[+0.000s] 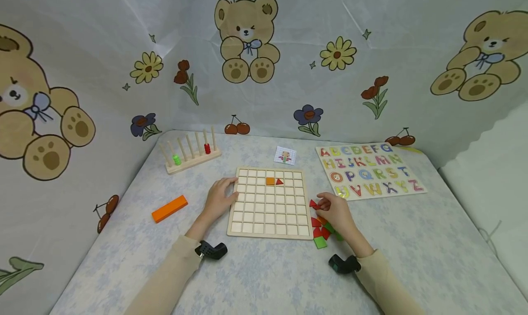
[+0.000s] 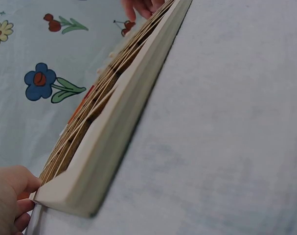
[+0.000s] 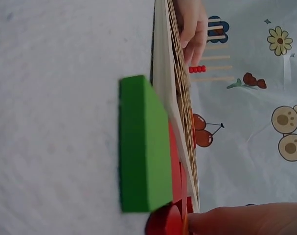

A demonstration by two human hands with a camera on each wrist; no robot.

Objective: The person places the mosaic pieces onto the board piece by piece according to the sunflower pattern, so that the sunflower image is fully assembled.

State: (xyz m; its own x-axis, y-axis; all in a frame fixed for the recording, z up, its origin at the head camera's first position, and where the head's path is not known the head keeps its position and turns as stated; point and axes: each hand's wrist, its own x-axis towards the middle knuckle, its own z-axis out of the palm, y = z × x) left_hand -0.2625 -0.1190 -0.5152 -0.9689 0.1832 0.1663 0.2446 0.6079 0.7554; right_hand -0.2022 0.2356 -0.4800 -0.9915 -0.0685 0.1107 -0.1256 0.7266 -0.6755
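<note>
A square wooden grid board (image 1: 270,209) lies mid-table, with an orange square block (image 1: 270,181) and a red triangle block (image 1: 279,181) in its upper cells. My left hand (image 1: 218,198) rests its fingertips on the board's left edge; the left wrist view shows those fingers (image 2: 23,181) at a corner of the frame. Right of the board, my right hand (image 1: 336,212) pinches a red triangle block (image 1: 316,207) between thumb and forefinger, low beside a loose heap of blocks. Part of that heap is hidden under the palm. A green block (image 3: 146,147) stands close in the right wrist view.
A light green block (image 1: 320,242) lies at the heap's near end. Beyond the board is a small pattern card (image 1: 285,155). An alphabet board (image 1: 371,173) lies at the right. To the left are a bead peg stand (image 1: 194,161) and an orange bar (image 1: 169,209).
</note>
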